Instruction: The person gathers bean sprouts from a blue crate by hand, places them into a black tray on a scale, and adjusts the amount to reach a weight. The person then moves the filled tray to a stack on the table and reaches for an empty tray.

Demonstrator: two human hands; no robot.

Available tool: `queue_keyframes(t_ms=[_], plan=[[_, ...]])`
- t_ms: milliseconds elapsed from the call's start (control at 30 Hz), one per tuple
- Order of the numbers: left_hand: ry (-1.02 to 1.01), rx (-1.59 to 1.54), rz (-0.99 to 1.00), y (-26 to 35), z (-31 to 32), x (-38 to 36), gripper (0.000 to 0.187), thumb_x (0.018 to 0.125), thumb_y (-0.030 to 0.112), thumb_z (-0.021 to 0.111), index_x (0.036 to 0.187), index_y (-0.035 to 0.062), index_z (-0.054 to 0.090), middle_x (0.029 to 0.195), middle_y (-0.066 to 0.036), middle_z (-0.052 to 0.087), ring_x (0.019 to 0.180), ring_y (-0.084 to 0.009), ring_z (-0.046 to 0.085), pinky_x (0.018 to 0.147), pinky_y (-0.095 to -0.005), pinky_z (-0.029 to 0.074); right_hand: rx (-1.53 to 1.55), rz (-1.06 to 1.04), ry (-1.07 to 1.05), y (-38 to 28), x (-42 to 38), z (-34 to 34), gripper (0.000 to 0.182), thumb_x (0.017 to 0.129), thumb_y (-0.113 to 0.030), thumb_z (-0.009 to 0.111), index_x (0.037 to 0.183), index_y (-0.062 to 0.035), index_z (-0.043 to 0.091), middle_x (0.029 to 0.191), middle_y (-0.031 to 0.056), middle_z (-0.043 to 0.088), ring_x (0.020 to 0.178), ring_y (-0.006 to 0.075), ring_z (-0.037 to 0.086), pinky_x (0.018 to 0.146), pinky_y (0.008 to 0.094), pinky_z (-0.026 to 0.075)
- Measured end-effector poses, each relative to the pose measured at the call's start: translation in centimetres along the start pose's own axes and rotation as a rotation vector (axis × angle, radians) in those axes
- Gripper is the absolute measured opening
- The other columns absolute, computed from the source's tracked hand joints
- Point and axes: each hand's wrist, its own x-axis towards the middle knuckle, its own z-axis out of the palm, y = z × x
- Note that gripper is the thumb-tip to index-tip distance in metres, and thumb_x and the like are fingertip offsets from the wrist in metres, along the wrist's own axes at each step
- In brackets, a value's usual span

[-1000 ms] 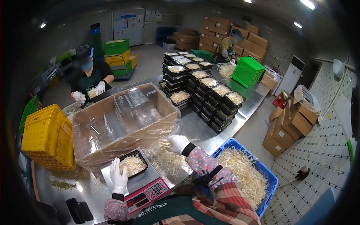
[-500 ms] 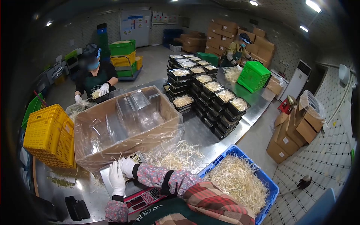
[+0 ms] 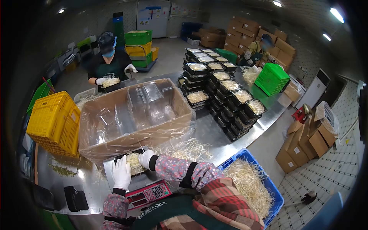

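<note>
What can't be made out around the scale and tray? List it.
Head view, the only one:
- Scale display: too small to read.
- Black tray: mostly covered by the left hand and right hand, so the fill level is unclear.
- Blue crate: near side hidden by the plaid sleeve.

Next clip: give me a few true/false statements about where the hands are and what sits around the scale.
1. Both gloved hands, left hand and right hand, are at the black tray on the scale. True.
2. The tray is empty. False: it holds sprouts.
3. The blue crate holds sprouts. True.
4. The yellow crate stands right of the scale. False: it stands to the left.
</note>
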Motion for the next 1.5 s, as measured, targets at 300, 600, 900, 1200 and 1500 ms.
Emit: queue_keyframes(t_ms=[300, 600, 900, 1200, 1500], plan=[[-0.016, -0.028, -0.042, 0.3, -0.3, 0.1, 0.045, 0.096, 0.026, 0.047, 0.137, 0.0053, 0.050, 0.130, -0.016, 0.058, 0.125, -0.0331, 0.049, 0.111, -0.0487, 0.029, 0.213, 0.168, 0.073, 7.0, -6.5, -7.7, 0.019, 0.092, -0.019, 0.048, 0.097, -0.0090, 0.064, 0.075, 0.0151, 0.069, 0.073, 0.0351, 0.069, 0.061, 0.0481, 0.053], [0.102, -0.451, -0.034, -0.2, -5.1, 0.1, 0.054, 0.093, 0.024, 0.060, 0.143, 0.0095, 0.045, 0.153, -0.018, 0.033, 0.133, -0.0369, 0.041, 0.110, -0.0426, 0.034, 0.300, 0.492, 0.326, 13.3, -12.3, 2.6, 0.033, 0.086, -0.033, 0.067, 0.111, -0.0140, 0.057, 0.078, 0.0153, 0.068, 0.073, 0.0379, 0.066, 0.064, 0.0489, 0.052], [0.095, -0.562, -0.236, -7.5, -7.3, -4.0, 0.064, 0.100, 0.024, 0.050, 0.151, -0.0032, 0.023, 0.156, -0.021, 0.028, 0.146, -0.0292, 0.025, 0.119, -0.0373, 0.018, 0.583, 0.371, 0.258, 15.3, -11.7, 2.3, 0.091, 0.071, -0.045, 0.082, 0.143, -0.0051, 0.042, 0.134, 0.0227, 0.055, 0.122, 0.0376, 0.054, 0.103, 0.0424, 0.043], [0.085, -0.284, -0.035, -0.8, -0.5, -0.8, 0.070, 0.094, 0.036, 0.052, 0.151, 0.0029, 0.028, 0.150, -0.019, 0.039, 0.139, -0.0359, 0.034, 0.115, -0.0452, 0.026, 0.341, -0.021, 0.186, -4.4, 0.0, -1.8, 0.101, 0.075, -0.052, 0.074, 0.149, 0.0003, 0.028, 0.151, 0.0273, 0.031, 0.140, 0.0474, 0.029, 0.113, 0.0521, 0.030], [0.080, -0.073, -0.038, 0.4, -0.2, -0.6, 0.050, 0.095, 0.033, 0.050, 0.139, 0.0090, 0.049, 0.136, -0.014, 0.055, 0.126, -0.0322, 0.050, 0.105, -0.0466, 0.036, 0.558, -0.043, -0.026, 2.0, -1.1, -1.6, 0.061, 0.080, -0.025, 0.072, 0.136, -0.0091, 0.052, 0.126, 0.0191, 0.060, 0.110, 0.0352, 0.061, 0.093, 0.0409, 0.050]])
